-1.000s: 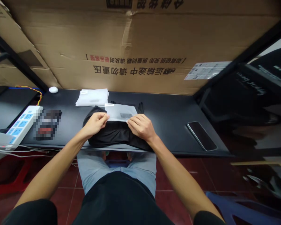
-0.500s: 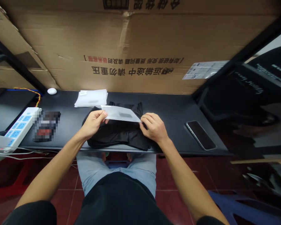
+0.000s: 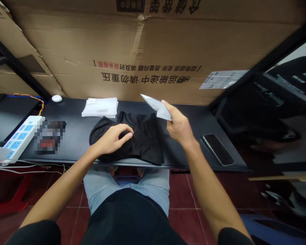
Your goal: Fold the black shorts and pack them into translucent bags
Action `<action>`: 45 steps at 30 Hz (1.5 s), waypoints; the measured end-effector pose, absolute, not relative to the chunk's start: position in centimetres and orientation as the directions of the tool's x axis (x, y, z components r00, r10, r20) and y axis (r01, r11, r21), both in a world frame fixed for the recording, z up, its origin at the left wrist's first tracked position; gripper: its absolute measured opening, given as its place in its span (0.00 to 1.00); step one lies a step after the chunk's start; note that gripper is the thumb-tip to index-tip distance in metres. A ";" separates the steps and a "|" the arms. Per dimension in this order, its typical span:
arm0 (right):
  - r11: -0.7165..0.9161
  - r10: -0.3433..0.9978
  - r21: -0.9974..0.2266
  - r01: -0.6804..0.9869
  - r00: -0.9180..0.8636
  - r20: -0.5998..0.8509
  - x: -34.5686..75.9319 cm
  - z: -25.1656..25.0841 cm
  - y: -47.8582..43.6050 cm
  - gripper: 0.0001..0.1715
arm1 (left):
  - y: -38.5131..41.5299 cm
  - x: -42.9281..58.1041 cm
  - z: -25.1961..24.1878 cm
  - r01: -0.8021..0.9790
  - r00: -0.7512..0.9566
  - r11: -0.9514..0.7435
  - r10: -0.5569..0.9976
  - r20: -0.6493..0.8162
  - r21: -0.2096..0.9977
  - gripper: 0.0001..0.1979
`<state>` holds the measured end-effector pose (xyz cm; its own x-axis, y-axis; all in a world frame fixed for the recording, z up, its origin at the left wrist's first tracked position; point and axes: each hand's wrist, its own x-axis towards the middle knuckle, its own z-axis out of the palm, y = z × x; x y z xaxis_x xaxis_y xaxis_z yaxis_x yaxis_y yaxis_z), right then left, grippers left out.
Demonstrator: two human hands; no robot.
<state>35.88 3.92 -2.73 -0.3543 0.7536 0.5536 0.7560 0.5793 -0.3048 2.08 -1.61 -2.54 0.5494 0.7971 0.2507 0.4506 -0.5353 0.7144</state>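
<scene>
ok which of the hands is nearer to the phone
Right. The right hand, gripping a white packet, is to the left of the phone; the left hand is farther left, over the black cloth.

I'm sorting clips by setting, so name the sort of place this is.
Probably a makeshift indoor work corner: a long black table, a stack of thin white rectangular packets on it, and large printed brown cardboard behind.

"请勿重压" on cardboard (image 3: 165, 44)
</scene>
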 end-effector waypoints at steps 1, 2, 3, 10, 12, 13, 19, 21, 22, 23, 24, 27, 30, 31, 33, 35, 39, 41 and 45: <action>0.521 0.777 -0.254 0.815 -0.330 0.536 37.8 -3.0 5.3 0.53 | -1.6 1.7 -3.4 0.523 0.558 -0.565 0.793 0.245 0.638 0.18; 0.459 0.801 -0.193 0.867 -0.311 0.511 39.7 -3.6 6.6 0.53 | -1.6 1.3 -4.3 0.581 0.567 -0.585 0.790 0.235 0.566 0.19; 0.397 0.826 -0.127 0.909 -0.294 0.481 41.6 -4.4 8.0 0.52 | -1.7 0.9 -5.2 0.627 0.572 -0.593 0.791 0.218 0.504 0.21; 0.299 0.940 -0.005 0.954 -0.293 0.175 48.9 -11.1 14.1 0.48 | -2.8 -0.4 -8.8 0.786 0.512 -0.516 0.852 0.108 0.340 0.32; 0.323 0.936 -0.025 0.946 -0.316 0.153 49.7 -11.9 15.0 0.46 | -2.9 -0.5 -8.9 0.791 0.509 -0.512 0.854 0.105 0.336 0.32; 0.343 0.932 -0.034 0.939 -0.335 0.142 50.1 -12.0 15.5 0.45 | -3.0 -0.6 -8.9 0.792 0.508 -0.511 0.855 0.104 0.336 0.32; 0.383 0.924 -0.104 0.918 -0.381 0.042 51.0 -11.1 16.8 0.38 | -3.0 -0.5 -8.6 0.782 0.504 -0.511 0.855 0.121 0.357 0.30; 0.362 0.932 -0.121 0.924 -0.358 0.061 50.2 -10.6 16.2 0.40 | -2.8 -0.4 -8.3 0.779 0.489 -0.504 0.861 0.141 0.373 0.29; 0.347 0.937 -0.130 0.929 -0.337 0.093 49.5 -10.3 15.7 0.41 | -2.5 -0.3 -8.0 0.779 0.473 -0.494 0.867 0.155 0.386 0.28; 0.334 0.939 -0.142 0.932 -0.316 0.136 48.6 -9.9 15.2 0.42 | -2.1 -0.3 -7.7 0.780 0.452 -0.482 0.875 0.173 0.398 0.26; 0.332 0.935 -0.162 0.929 -0.301 0.188 47.5 -9.5 14.6 0.43 | -1.6 -0.2 -7.3 0.784 0.427 -0.469 0.883 0.195 0.406 0.25; 0.375 0.895 -0.292 0.880 -0.263 0.360 43.1 -8.4 13.2 0.38 | 1.0 -0.1 -6.1 0.823 0.334 -0.423 0.900 0.279 0.379 0.22; 0.397 0.893 -0.389 0.831 -0.253 0.372 38.4 -7.9 12.4 0.30 | 4.5 0.3 -5.3 0.879 0.251 -0.358 0.909 0.333 0.315 0.23; 0.394 0.898 -0.400 0.828 -0.254 0.359 37.0 -7.9 12.2 0.29 | 5.7 0.5 -5.3 0.893 0.229 -0.334 0.914 0.336 0.300 0.24; 0.362 0.917 -0.416 0.834 -0.240 0.317 34.7 -8.0 11.9 0.27 | 7.6 1.0 -5.4 0.910 0.202 -0.299 0.924 0.324 0.286 0.25; 0.323 0.933 -0.423 0.846 -0.211 0.291 33.3 -8.3 11.6 0.23 | 8.9 1.3 -5.7 0.912 0.199 -0.287 0.934 0.297 0.293 0.22; 0.333 0.924 -0.471 0.817 -0.182 0.337 32.9 -8.5 11.1 0.12 | 9.9 1.3 -6.4 0.883 0.206 -0.302 0.937 0.282 0.359 0.12; 0.369 0.908 -0.515 0.773 -0.182 0.377 33.3 -8.6 10.9 0.11 | 9.8 0.8 -6.6 0.854 0.198 -0.314 0.933 0.299 0.415 0.10; 0.407 0.901 -0.670 0.621 -0.149 0.409 34.3 -8.7 10.0 0.14 | 8.8 -0.4 -6.1 0.767 0.208 -0.368 0.918 0.338 0.526 0.09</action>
<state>34.32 10.04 -8.70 -0.1487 0.9005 0.4086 0.6210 0.4066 -0.6701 -0.37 8.80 -6.09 0.2083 0.9178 0.3379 0.7668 -0.3677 0.5261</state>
